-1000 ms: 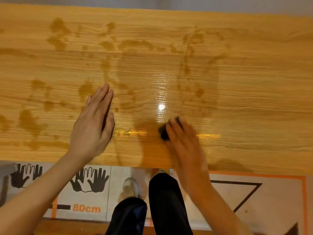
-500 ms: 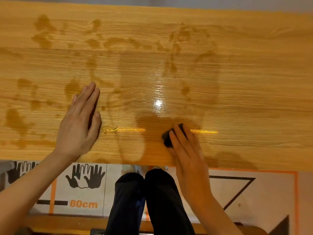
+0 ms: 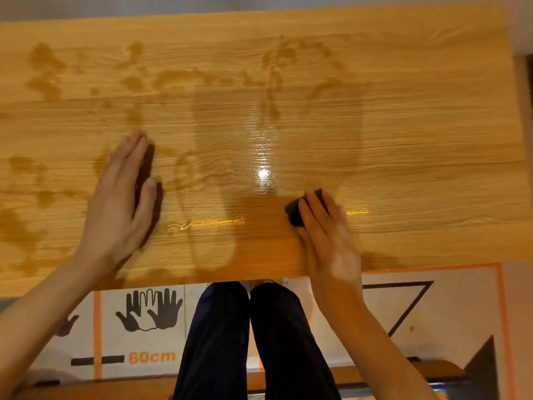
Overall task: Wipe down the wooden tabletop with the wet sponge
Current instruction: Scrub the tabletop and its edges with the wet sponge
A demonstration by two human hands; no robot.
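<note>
The wooden tabletop (image 3: 403, 125) fills the upper part of the view, with dark wet smears across its left and middle and a bright glare near the centre. My right hand (image 3: 328, 243) presses a small dark sponge (image 3: 294, 213) flat onto the wood near the front edge, fingers laid over it so only its left and far edges show. My left hand (image 3: 118, 203) lies flat on the tabletop to the left, fingers straight and together, holding nothing.
Below the table's front edge my dark-trousered legs (image 3: 245, 342) stand on a floor mat (image 3: 138, 327) printed with hand outlines, "80cm" and a triangle. The table's right end (image 3: 516, 140) lies near a pale wall.
My right hand has slid the sponge a little to the right along the front strip, leaving a darker wet band behind it. My left hand stays flat on the wood.
</note>
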